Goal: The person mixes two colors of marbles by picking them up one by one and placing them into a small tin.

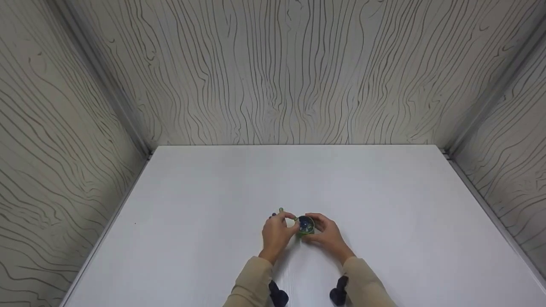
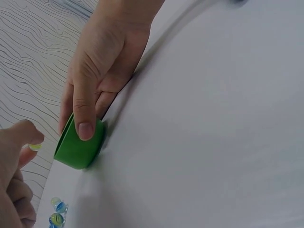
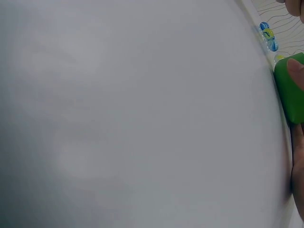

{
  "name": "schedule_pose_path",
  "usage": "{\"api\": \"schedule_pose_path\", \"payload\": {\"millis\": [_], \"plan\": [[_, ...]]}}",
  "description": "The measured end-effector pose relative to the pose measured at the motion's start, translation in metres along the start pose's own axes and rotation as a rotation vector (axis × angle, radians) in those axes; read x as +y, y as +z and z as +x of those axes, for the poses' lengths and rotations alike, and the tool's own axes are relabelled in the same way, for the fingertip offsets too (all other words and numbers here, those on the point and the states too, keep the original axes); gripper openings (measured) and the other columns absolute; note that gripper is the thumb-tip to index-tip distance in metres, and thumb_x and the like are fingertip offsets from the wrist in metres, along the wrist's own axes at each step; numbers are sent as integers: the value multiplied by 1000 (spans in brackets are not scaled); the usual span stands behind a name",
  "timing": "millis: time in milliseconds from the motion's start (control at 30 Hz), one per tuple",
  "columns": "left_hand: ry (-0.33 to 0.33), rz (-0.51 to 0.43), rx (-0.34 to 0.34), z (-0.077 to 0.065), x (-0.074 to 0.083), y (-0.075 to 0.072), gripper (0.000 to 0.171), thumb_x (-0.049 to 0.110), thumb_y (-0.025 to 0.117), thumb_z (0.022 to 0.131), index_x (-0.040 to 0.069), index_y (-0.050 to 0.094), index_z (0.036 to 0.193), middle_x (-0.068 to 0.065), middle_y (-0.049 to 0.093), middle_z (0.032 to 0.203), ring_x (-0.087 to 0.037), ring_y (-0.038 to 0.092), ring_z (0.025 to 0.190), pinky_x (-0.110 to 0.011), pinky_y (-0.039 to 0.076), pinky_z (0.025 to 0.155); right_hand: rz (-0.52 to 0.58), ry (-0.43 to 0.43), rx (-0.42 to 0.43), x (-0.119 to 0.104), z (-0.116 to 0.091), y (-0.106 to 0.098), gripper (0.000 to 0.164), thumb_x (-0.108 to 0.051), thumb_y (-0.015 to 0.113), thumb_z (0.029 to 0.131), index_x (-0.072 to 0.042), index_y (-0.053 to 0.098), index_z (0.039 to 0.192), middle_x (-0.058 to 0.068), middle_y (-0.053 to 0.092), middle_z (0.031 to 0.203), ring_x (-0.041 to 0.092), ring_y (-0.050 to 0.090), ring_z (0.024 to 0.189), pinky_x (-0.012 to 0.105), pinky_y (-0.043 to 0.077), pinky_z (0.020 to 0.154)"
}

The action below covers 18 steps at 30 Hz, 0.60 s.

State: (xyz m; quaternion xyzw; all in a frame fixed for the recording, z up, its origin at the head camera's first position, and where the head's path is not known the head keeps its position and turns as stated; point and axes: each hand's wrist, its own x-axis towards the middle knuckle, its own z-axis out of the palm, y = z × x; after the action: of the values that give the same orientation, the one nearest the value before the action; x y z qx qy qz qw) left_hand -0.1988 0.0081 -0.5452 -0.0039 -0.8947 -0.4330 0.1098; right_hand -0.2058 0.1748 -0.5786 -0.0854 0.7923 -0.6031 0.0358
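A small green cup stands on the white table. My right hand holds it from the side, thumb on its near wall and fingers round the far side. Looking down into it in the head view, I see dark blue, glassy contents. Beside its left rim is my left hand, pinching a yellowish glass marble between thumb and forefinger. Several loose blue, yellow and clear marbles lie on the table near the cup, partly hidden by my left hand in the head view.
The white table stretches out on all sides of the hands. Wood-grain panels rise at its back and both sides. Dark objects show beneath both sleeves near the bottom of the head view.
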Motion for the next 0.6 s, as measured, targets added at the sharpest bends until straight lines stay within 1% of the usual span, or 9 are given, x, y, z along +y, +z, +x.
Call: {"api": "schedule_pose_path", "payload": {"millis": [133, 367, 600], "plan": [[10, 6, 1, 0, 1, 2, 15, 18, 78, 73, 14, 74, 87, 11, 33, 58, -2, 28, 52, -17, 21, 50, 9, -8, -2, 1, 0, -1, 63, -6, 80, 73, 5, 53, 128, 25, 56, 134, 40, 50, 132, 39, 41, 108], [29, 22, -1, -2, 1, 4, 15, 18, 78, 73, 12, 73, 86, 11, 34, 58, -2, 27, 52, -17, 20, 50, -9, -1, 1, 4, 0, 0, 62, -8, 81, 73, 4, 54, 127, 25, 57, 133, 41, 49, 131, 37, 42, 107], [26, 15, -48, -3, -1, 5, 19, 18, 77, 74, 10, 74, 91, 11, 36, 58, -1, 28, 52, -17, 21, 50, 6, 12, 5, 3, 0, 0, 62, -12, 81, 73, 1, 54, 128, 23, 57, 134, 39, 50, 132, 39, 40, 109]]}}
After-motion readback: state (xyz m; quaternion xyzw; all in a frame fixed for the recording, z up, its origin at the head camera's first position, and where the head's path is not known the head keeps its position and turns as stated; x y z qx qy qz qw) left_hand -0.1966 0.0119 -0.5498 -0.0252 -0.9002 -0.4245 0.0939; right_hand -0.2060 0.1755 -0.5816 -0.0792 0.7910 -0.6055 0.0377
